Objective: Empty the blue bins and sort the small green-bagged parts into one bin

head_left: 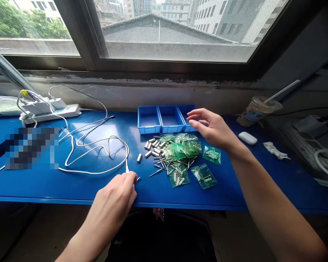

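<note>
- Fingers of your left hand (pixel 116 196) are bunched tight together at the near edge of the blue table (pixel 57 189). Looks like they're pinching the plug end of the white cable (pixel 127 167). The rest of it loops off to the left of them and further out.
- Just right of those fingertips there's a loose metal pin (pixel 138 178) lying flat. It isn't touching them, as far as I can tell.
- Further out and to the right you've got a scatter of small metal cans (pixel 153 147) with thin leads. It butts right up against a heap of green bags (pixel 180 151).
- Your right hand (pixel 213 129) hovers over the far right side of that heap. Its fingers are spread and a bit curled, holding nothing, with the bags right under them.
- Just left of the right fingertips, three blue bins (pixel 168 119) stand in a row, touching each other.
- My read: you're between grabs, with the left hand busy on the cable and the right open over the pile. Anything picked from that pile wants a fine pinch, since the leads are thin and tangled together.
- Way out left of your left fingers sits a power strip (pixel 53 109). Off to the right of the right-hand fingers is a cup with a straw (pixel 258 109).
</note>
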A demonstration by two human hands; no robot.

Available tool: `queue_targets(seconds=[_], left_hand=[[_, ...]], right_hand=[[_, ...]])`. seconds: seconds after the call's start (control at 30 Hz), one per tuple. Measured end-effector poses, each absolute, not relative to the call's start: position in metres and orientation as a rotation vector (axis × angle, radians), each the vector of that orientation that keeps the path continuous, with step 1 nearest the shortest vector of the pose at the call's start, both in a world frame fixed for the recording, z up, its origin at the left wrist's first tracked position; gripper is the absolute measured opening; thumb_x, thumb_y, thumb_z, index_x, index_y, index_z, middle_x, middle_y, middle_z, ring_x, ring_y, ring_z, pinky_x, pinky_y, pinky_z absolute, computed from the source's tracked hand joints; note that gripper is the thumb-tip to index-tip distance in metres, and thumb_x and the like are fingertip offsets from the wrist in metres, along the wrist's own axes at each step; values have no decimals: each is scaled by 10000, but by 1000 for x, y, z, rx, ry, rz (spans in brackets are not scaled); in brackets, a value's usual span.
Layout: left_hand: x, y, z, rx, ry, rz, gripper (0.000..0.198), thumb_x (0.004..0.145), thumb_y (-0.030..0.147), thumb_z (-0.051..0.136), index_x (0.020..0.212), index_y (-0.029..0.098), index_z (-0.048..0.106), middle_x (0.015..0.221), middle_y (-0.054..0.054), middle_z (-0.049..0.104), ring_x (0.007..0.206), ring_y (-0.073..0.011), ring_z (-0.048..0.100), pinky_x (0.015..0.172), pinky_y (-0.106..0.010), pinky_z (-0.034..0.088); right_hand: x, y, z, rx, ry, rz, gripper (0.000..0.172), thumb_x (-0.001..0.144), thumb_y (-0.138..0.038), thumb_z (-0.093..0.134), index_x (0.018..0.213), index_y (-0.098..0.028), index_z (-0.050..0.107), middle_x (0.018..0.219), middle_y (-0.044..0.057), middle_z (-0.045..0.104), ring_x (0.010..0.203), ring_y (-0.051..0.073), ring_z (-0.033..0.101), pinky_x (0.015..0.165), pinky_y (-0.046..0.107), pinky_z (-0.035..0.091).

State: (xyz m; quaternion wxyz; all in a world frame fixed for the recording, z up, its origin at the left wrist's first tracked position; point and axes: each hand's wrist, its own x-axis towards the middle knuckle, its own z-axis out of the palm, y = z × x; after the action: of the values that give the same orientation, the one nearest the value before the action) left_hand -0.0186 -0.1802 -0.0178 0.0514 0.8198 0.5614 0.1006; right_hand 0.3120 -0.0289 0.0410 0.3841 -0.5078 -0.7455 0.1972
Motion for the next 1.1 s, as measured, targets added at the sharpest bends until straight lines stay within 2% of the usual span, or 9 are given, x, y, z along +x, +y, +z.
queue_targets(seconds=[0.13, 0.23, 0.3, 0.43, 0.5, 0.7, 0.9, 1.03, 1.1], left_hand=[[-17, -178, -10, 2486, 1637, 324, 171, 1045, 169, 364, 915, 234, 453, 794, 3, 545, 644, -186, 554, 586, -315, 408], [-14, -161, 7, 2492, 1570, 469, 111, 1026, 175, 386, 963, 234, 458, 796, 11, 546, 636, -171, 550, 597, -308, 412], [-9, -136, 24, 2480, 1517, 664, 18, 1025, 239, 443, 1032, 232, 458, 815, 14, 565, 646, -160, 556, 625, -307, 418], [13, -62, 57, 2126, 1308, 841, 294, 886, 267, 624, 1013, 243, 360, 834, 28, 610, 681, -122, 565, 622, -246, 427], [24, -31, 64, 1845, 1061, 733, 408, 840, 310, 673, 980, 254, 294, 776, 52, 592, 634, -100, 531, 577, -214, 383], [38, -5, 48, 1514, 818, 556, 590, 728, 342, 823, 959, 252, 288, 707, 97, 570, 576, -61, 453, 548, -191, 298], [40, -14, 42, 1457, 809, 625, 561, 748, 372, 850, 962, 238, 349, 709, 73, 608, 622, -91, 533, 598, -211, 397], [41, -11, 36, 1637, 946, 769, 382, 867, 445, 735, 1031, 220, 474, 865, -17, 707, 734, -162, 638, 684, -294, 516], [39, -9, 28, 1943, 1178, 887, 216, 955, 376, 624, 1091, 213, 585, 1033, -71, 738, 942, -234, 677, 859, -411, 559]], right_hand=[[299, -31, 35, -1229, -2021, 500, 282, 1001, -368, 667, 1228, -207, 718, 1142, 85, 771, 1070, 258, 735, 959, 455, 609], [282, -36, 30, -951, -2196, 439, 216, 1006, -289, 664, 1192, -190, 712, 1100, 76, 773, 920, 207, 737, 813, 383, 633], [270, -38, 27, -676, -2248, 252, 182, 1006, -215, 647, 1181, -193, 692, 1114, 78, 764, 918, 194, 727, 804, 373, 635], [255, -38, 23, -443, -2264, -335, 259, 982, -121, 625, 1206, -248, 652, 1261, 91, 739, 1068, 246, 705, 871, 447, 628], [255, -34, 20, -436, -2264, -479, 272, 982, -101, 621, 1203, -257, 645, 1246, 75, 756, 1045, 250, 709, 847, 446, 627], [265, -28, 7, -451, -2326, -464, 234, 1010, -78, 585, 1195, -212, 637, 1139, 72, 780, 984, 237, 714, 832, 417, 621], [262, -30, 4, -452, -2293, -393, 273, 1015, -57, 576, 1263, -168, 611, 1048, 90, 756, 914, 225, 693, 818, 399, 626], [268, -24, 4, -618, -2120, -186, 261, 1022, -93, 578, 1232, -218, 669, 1086, 94, 741, 992, 239, 694, 860, 416, 622], [280, -17, 5, -789, -2026, -109, 184, 1034, -152, 588, 1147, -214, 719, 1058, 96, 731, 982, 247, 689, 855, 424, 604]])
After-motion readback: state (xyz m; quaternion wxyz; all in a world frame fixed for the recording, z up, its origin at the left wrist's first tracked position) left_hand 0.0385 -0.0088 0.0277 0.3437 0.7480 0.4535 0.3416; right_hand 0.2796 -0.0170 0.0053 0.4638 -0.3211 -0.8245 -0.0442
